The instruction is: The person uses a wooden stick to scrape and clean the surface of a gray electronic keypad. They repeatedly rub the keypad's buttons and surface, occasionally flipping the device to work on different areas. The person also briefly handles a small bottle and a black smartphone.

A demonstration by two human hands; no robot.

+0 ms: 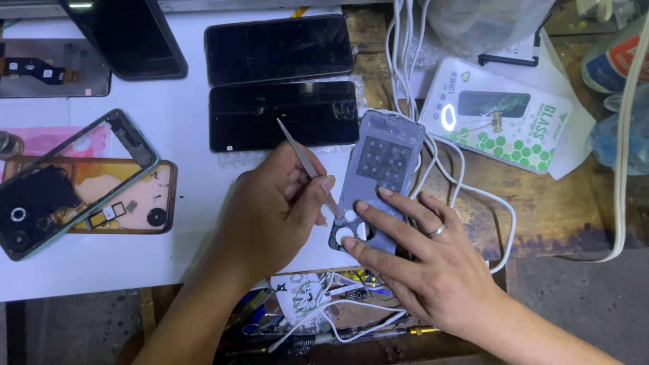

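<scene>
Tweezers [305, 162] pinched between thumb and forefinger of the left hand [270, 209], fingers closed firmly round the thin metal shaft, upper end slanting up past the knuckles, working tip hidden low beside the thumb against the lower end of a grey phone back panel [382, 169]. Right hand [419, 257] spread flat, holding nothing, pressing the same panel down: fingertips on its lower part, just right of the tweezer tip, beside the round white camera openings; silver ring [437, 230] on one finger. Panel lying flat on the bench directly under both hands, long axis running away from the wrists, dark square patch at its middle. Just beyond the pinch, two dark phone screens [280, 81] side by side on the white mat [189, 176], the nearer one almost touching the raised end of the tweezers. Well left of the gripping hand, a green-edged phone frame [71, 182] tilted over an orange-tinted rear cover [135, 196], with small loose parts on it. Right of the pressing hand, white cables [473, 192] looping round the panel's far edge and down toward the wrist. Farther right, a packaged glass screen protector [500, 115] in white and green on the worn wooden bench top [561, 216]. Below both wrists, clutter of wires and small tools [324, 318], too tangled to sort out.
</scene>
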